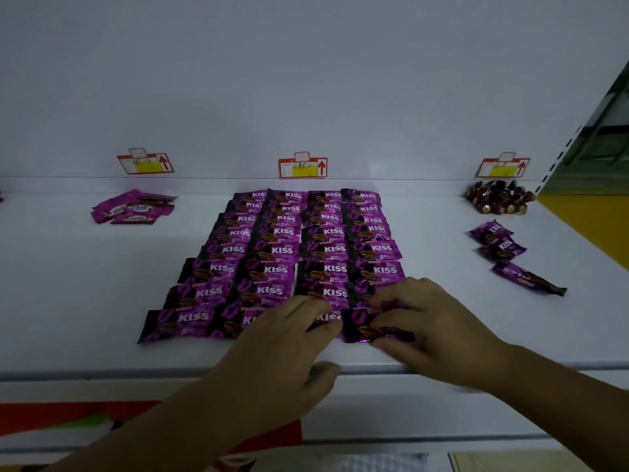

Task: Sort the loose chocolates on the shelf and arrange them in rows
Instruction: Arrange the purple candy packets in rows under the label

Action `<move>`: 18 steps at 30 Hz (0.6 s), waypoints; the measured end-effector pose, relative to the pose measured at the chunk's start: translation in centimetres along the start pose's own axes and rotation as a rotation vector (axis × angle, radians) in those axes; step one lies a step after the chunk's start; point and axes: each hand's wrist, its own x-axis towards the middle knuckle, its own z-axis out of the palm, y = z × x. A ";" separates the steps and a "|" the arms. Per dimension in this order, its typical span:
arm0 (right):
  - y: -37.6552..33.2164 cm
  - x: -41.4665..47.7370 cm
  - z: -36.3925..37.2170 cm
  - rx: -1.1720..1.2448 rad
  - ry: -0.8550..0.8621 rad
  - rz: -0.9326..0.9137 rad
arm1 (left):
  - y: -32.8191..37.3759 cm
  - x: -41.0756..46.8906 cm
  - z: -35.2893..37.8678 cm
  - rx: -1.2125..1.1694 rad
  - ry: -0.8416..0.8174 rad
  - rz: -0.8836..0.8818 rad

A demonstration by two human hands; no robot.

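1. Now, watching from my remote seat, I see the right hand [432,328] reach in from the lower right, palm down, with its wrist above the shelf's front lip. Its fingers [391,296] curl over the front-right packet [360,330] and its thumb lies at that packet's near edge, so the hand pinches it.
2. I see the left hand [289,338] come in from the lower left, its forearm crossing the shelf front. Its fingers are fairly straight and close together, pressed flat on the front row just left of the pinched packet. Its thumb hangs over the shelf edge and holds nothing.
3. The fingertips of both hands sit just beside each other at the near right corner of the block.
4. The block of chocolates [289,253] lies mid-shelf [85,301]. It is made of purple "Kiss" packets in four columns running back toward the rear wall, each row overlapping the next, with a narrow gap between the second and third columns.
5. Well to the right, three loose chocolates [500,247] in the same purple lie apart from the block, and the nearest one is tilted.
6. Behind those, at the back right, I make out a heap of dark sweets [498,197]. At the back left sits a small pile of purple packets [132,207] with a different label.
7. Three price tags [303,166] hang on the rear wall, one behind each group.
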 end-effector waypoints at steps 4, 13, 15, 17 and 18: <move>-0.1 0.0 0.0 0.044 0.022 0.000 | -0.4 1.0 -0.5 -0.023 -0.005 -0.002; 4.1 -1.8 -3.4 -0.110 0.063 0.244 | 2.6 13.1 -0.6 -0.149 -0.148 0.106; 6.1 -4.1 -5.0 -0.159 0.077 0.357 | 3.4 15.8 0.4 -0.170 -0.208 0.098; 8.4 -6.4 -6.8 -0.169 0.120 0.489 | 4.5 18.1 1.4 -0.205 -0.264 0.104; 9.4 -7.3 -7.6 -0.163 0.119 0.572 | 5.1 19.2 1.9 -0.219 -0.287 0.104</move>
